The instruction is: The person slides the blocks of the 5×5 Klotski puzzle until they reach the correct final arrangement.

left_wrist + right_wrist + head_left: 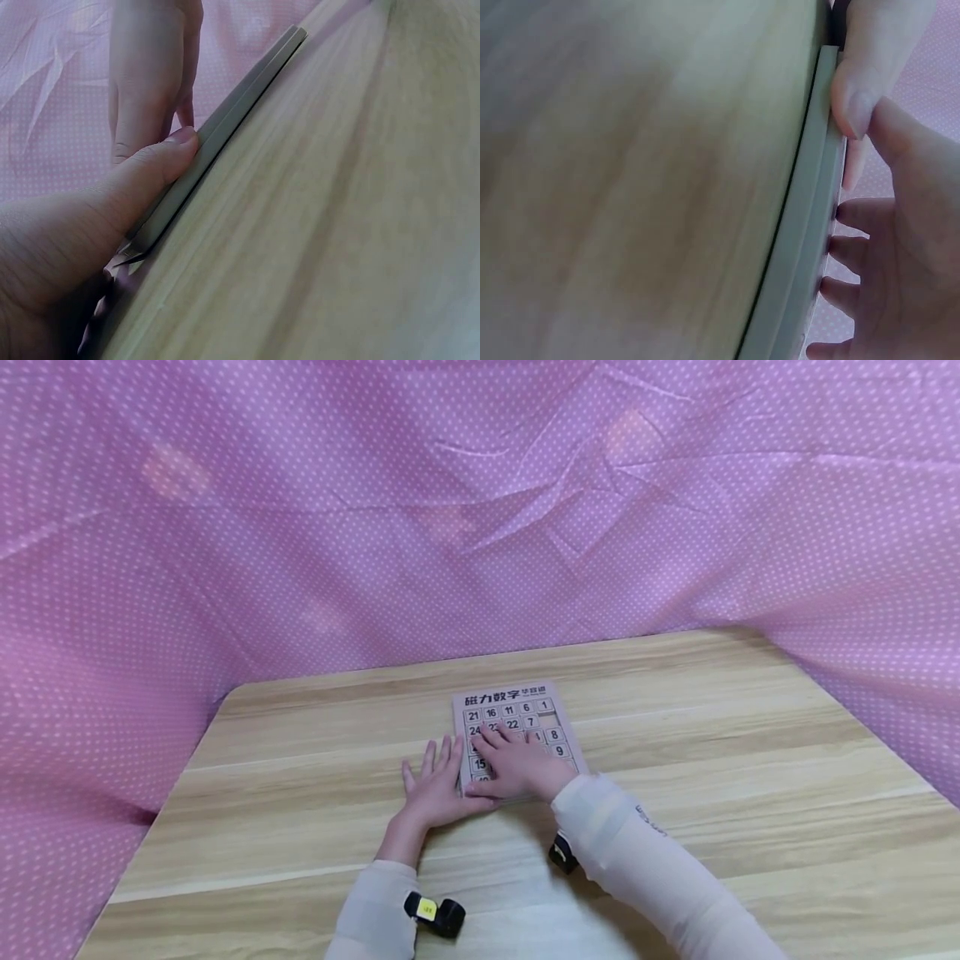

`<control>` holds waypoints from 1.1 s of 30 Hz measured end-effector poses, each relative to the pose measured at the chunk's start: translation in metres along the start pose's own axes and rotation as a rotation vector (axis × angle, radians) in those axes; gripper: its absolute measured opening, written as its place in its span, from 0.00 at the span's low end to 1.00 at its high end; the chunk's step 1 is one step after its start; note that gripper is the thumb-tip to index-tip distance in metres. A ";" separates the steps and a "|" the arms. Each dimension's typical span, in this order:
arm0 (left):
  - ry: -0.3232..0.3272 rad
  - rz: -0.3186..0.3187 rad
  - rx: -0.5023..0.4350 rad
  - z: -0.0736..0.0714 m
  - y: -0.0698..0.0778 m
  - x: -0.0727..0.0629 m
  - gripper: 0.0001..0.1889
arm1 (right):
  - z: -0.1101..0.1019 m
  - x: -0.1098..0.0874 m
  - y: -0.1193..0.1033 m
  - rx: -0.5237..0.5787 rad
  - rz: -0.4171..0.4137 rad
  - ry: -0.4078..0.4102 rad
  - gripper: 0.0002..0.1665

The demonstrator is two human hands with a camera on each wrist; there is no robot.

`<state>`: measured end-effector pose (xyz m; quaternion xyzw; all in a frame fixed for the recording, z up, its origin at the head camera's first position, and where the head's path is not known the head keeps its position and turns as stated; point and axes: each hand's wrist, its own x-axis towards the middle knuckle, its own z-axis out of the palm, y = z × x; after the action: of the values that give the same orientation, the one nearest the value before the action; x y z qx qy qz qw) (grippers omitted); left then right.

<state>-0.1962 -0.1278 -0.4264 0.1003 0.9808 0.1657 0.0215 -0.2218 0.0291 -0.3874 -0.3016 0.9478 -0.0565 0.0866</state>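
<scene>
A flat number slide puzzle (572,742) with square numbered tiles lies on the table. One gap shows below the 1 tile, near its upper right corner. My right hand (517,767) lies over the middle and lower tiles with fingers spread, hiding several of them. In the right wrist view, the right fingertips (849,255) touch the puzzle's face. My left hand (435,797) is beside the lower left corner, fingers fanned out along the left side. Its thumb (161,157) presses against the puzzle's near edge, close to the right thumb.
The wood-grain table (300,802) extends around the puzzle on all sides. Behind it and at both sides hangs a pink dotted cloth (375,527). Each wrist carries a small black camera (450,917) over a pale sleeve (375,910).
</scene>
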 end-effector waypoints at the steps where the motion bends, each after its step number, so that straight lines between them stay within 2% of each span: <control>1: 0.000 0.002 0.002 0.000 0.000 0.000 0.61 | 0.000 0.000 0.001 -0.001 0.003 0.001 0.49; 13: -0.006 -0.003 -0.009 -0.001 -0.001 0.001 0.62 | 0.000 -0.008 0.014 0.010 0.050 0.007 0.49; 24: -0.007 0.008 -0.018 -0.003 -0.002 0.002 0.61 | 0.001 -0.010 0.020 0.000 0.047 0.014 0.49; 28: -0.009 0.014 -0.020 -0.004 -0.002 0.001 0.61 | 0.000 -0.014 0.013 -0.007 0.017 0.007 0.49; 33: -0.012 0.020 -0.018 -0.006 -0.003 0.001 0.60 | -0.003 -0.026 0.001 -0.010 -0.065 0.004 0.48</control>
<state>-0.1983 -0.1317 -0.4218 0.1110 0.9781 0.1743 0.0266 -0.2016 0.0452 -0.3813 -0.3326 0.9380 -0.0550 0.0811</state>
